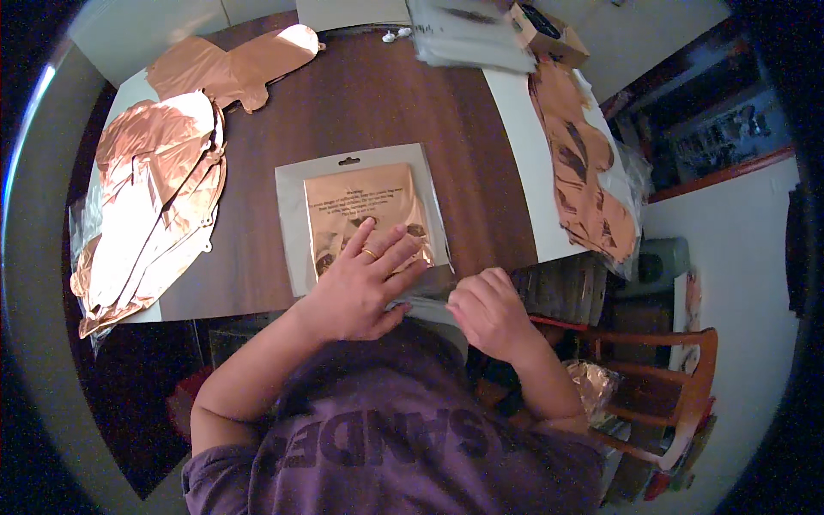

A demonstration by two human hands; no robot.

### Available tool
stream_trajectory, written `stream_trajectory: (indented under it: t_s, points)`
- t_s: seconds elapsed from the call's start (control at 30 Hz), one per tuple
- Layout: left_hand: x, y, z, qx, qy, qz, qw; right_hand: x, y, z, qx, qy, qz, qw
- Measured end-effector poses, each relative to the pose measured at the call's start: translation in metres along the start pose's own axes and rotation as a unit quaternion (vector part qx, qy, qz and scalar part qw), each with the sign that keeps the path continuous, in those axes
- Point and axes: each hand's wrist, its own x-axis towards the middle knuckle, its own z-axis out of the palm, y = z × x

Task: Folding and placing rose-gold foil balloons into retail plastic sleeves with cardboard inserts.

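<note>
Left hand (365, 287): palm down, fingers spread and extended, pressing flat over the lower part of the foil packet (365, 182); not gripping, thumb out toward the right hand. Ring (370, 254) on one finger. Left forearm (266, 356) comes up from lower left, elbow bent, wrist near the table edge.

Right hand (491, 313): just beside and right of the left one, at the table edge, knuckles up, fingers curled in. Cannot tell if it pinches film; fingertips hidden. Right forearm (545, 382) angles up from lower right.

Packet: copper-coloured, shiny, folded to a rectangle, dark printed text on top, lower edge crinkled. Lies inside a clear flat bag (292, 197), smooth, with a hang hole at the end beyond the left fingertips.

Table (386, 103): dark brown wood grain under both. Left of left hand: pile of wrinkled copper foil shapes (154, 206), curved tabbed outlines, mirror glare. Beyond that, flat foil piece (223, 77), lobed. Far right of right hand: overlapping foil shapes (579, 163), wavy edges. Well ahead of both hands: stack of translucent plastic (468, 39), small brown box (549, 39). Wooden chair (699, 378) right of right forearm.
</note>
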Motion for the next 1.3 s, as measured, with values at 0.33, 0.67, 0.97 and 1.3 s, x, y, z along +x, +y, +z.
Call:
stream_trajectory:
  t_s: [0.33,0.67,0.97,1.3]
  points:
    - [0.0,-0.002,0.001,-0.017,-0.007,0.001,1.0,0.008,0.01,0.006,-0.059,0.025,-0.009,0.998]
    - [0.0,-0.001,0.002,0.003,-0.013,0.007,1.0,-0.005,0.0,0.0,0.082,-0.039,0.018,0.996]
    - [-0.001,-0.002,0.003,-0.033,-0.012,0.005,0.999,0.01,0.006,0.004,-0.001,0.014,0.021,1.0]
    - [-0.001,-0.001,0.001,0.002,-0.006,0.019,1.0,-0.005,-0.028,-0.001,0.167,-0.032,-0.001,0.986]
